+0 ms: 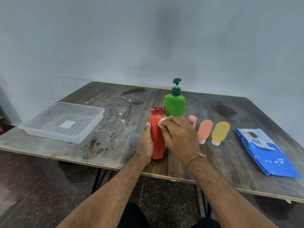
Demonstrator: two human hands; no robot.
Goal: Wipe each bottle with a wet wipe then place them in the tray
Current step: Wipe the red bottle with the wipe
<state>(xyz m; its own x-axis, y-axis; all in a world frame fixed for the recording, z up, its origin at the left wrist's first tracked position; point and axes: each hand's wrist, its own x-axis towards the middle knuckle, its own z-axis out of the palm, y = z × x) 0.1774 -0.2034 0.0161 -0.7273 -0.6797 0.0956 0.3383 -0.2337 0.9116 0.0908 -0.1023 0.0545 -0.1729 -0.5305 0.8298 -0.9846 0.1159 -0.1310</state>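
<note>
Nearest the viewer, the red bottle was held upright close to the front edge of the desk, steadied by the left hand, whose thumb lay up the bottle's left side while the fingers curled behind it out of sight. The right hand was closed around a bunched white wet wipe, which was pressed against the bottle's upper right side below the cap. Just beyond the right hand, three small tubes were stood cap-down in a row: a pink tube, partly hidden by the knuckles, a salmon tube and a yellow tube. A blue wipe packet was laid flat further to the right. Behind the red bottle a green pump bottle was stood, and the clear tray was seen empty, well apart on the left. Only the first bottle was judged to be in hand. Because the wiping was carried out so close to the tubes, one could be toppled by a wide stroke of the right hand; and, the bottle being near the desk's edge, it could be slid off if a wet surface were gripped too loosely.
</note>
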